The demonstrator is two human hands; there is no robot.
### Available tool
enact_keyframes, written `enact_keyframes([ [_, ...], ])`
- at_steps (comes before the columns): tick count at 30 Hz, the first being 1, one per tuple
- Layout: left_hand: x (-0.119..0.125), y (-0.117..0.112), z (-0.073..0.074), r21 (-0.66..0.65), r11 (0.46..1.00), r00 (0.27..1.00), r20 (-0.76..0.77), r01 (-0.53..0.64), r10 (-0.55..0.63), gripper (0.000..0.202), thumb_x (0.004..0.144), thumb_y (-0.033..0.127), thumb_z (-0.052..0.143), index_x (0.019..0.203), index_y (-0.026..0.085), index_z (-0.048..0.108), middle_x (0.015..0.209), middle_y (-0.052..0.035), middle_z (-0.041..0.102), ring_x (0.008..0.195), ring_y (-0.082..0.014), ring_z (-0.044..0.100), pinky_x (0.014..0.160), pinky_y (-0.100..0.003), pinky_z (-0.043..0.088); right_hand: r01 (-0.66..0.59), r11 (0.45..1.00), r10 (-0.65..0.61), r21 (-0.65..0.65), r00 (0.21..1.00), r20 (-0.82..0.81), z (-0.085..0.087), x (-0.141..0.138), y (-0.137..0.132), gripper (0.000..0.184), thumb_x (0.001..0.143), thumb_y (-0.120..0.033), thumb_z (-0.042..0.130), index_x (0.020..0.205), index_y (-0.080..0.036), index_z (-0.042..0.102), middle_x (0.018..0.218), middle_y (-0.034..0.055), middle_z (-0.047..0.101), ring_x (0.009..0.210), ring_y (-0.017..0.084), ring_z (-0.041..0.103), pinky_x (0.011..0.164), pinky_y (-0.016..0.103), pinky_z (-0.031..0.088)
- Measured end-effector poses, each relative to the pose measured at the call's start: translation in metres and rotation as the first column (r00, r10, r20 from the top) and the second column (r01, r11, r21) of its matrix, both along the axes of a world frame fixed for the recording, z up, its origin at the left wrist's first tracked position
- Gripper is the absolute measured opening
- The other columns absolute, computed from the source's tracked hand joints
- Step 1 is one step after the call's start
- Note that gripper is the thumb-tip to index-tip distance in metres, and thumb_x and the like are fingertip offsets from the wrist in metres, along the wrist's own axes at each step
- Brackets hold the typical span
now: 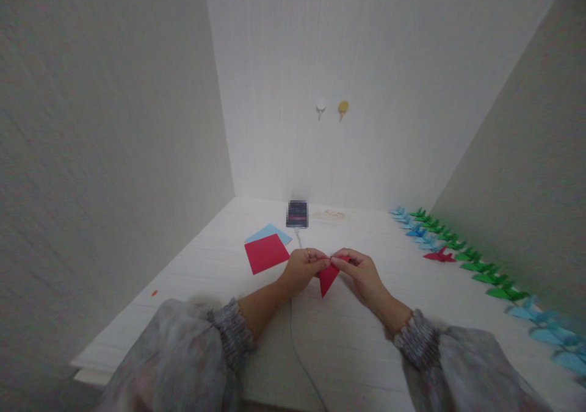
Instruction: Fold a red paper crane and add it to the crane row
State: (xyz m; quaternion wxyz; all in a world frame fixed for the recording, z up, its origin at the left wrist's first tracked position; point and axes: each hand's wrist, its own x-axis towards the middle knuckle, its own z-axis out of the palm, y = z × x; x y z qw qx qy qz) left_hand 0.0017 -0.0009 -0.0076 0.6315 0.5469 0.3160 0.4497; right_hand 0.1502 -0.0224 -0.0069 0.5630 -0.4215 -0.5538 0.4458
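Note:
Between my two hands is a folded piece of red paper [326, 279], with a point hanging downward. My left hand [303, 269] pinches its upper left edge between thumb and fingers. On the other side, my right hand [361, 270] grips the upper right corner, and the two thumbs nearly meet at the top. To the left of my left hand lies a flat red sheet [266, 254], partly covering a light blue sheet [270, 230] on the white table [206, 265].
Rows of folded paper figures, green [489, 278], light blue [544, 323] and one red [440, 256], line the table's right side. A dark device [297, 214] stands near the back wall with a cable [300, 358] running forward. An orange scrap [154, 292] lies at left. Two hooks [343, 107] are on the wall.

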Motion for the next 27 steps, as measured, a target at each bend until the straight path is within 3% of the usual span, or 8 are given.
enact_keyframes([
  [6, 0.001, -0.002, -0.001, 0.043, 0.999, 0.998, -0.058, 0.005, -0.003, 0.022, 0.058, 0.031, 0.066, 0.067, 0.012, 0.059, 0.055, -0.0007, 0.061, 0.049, -0.0081, 0.053, 0.049, -0.019, 0.04, 0.006, 1.0, -0.005, -0.024, 1.0, 0.022, -0.003, -0.003, -0.001, 0.012, 0.061, -0.03, 0.065, 0.06, -0.018, 0.062, 0.058, -0.0007, 0.059, 0.055, 0.012, 0.05, 0.056, 0.024, 0.04],
  [12, 0.001, 0.0, 0.0, 0.021, 1.0, 1.0, -0.018, 0.004, -0.004, 0.021, 0.058, 0.03, 0.065, 0.067, 0.012, 0.059, 0.057, -0.0011, 0.061, 0.051, -0.0087, 0.054, 0.053, -0.021, 0.042, -0.014, 0.999, 0.009, -0.049, 0.996, -0.092, 0.004, -0.004, -0.002, 0.009, 0.061, -0.025, 0.066, 0.06, -0.017, 0.065, 0.057, -0.0005, 0.062, 0.055, 0.011, 0.052, 0.059, 0.025, 0.04],
  [20, 0.001, 0.0, 0.001, -0.015, 1.0, 1.0, 0.009, -0.023, 0.023, 0.02, 0.058, 0.029, 0.065, 0.065, 0.011, 0.058, 0.057, -0.0015, 0.062, 0.05, -0.0092, 0.054, 0.053, -0.022, 0.042, 0.065, 0.987, -0.086, -0.144, 0.986, -0.141, 0.003, -0.002, 0.0, 0.009, 0.057, -0.027, 0.069, 0.058, -0.018, 0.066, 0.055, 0.0007, 0.064, 0.051, 0.014, 0.055, 0.059, 0.029, 0.042],
  [23, 0.0, 0.001, 0.002, -0.029, 0.999, 0.999, 0.019, -0.029, 0.029, 0.02, 0.057, 0.029, 0.065, 0.065, 0.012, 0.058, 0.057, -0.0016, 0.062, 0.05, -0.0097, 0.055, 0.053, -0.022, 0.043, 0.07, 0.991, -0.084, -0.111, 0.989, -0.124, 0.0, 0.004, 0.005, 0.011, 0.061, -0.029, 0.066, 0.056, -0.019, 0.065, 0.055, 0.0009, 0.064, 0.053, 0.015, 0.055, 0.061, 0.03, 0.042],
  [27, -0.003, 0.005, 0.002, -0.055, 0.994, 0.995, 0.033, -0.095, 0.097, 0.023, 0.056, 0.03, 0.067, 0.064, 0.011, 0.058, 0.056, -0.0019, 0.061, 0.05, -0.01, 0.055, 0.053, -0.023, 0.043, 0.167, 0.984, -0.174, -0.056, 0.97, -0.169, -0.001, 0.015, 0.01, 0.018, 0.064, -0.032, 0.064, 0.051, -0.018, 0.062, 0.053, 0.0008, 0.061, 0.055, 0.014, 0.054, 0.063, 0.029, 0.041],
])
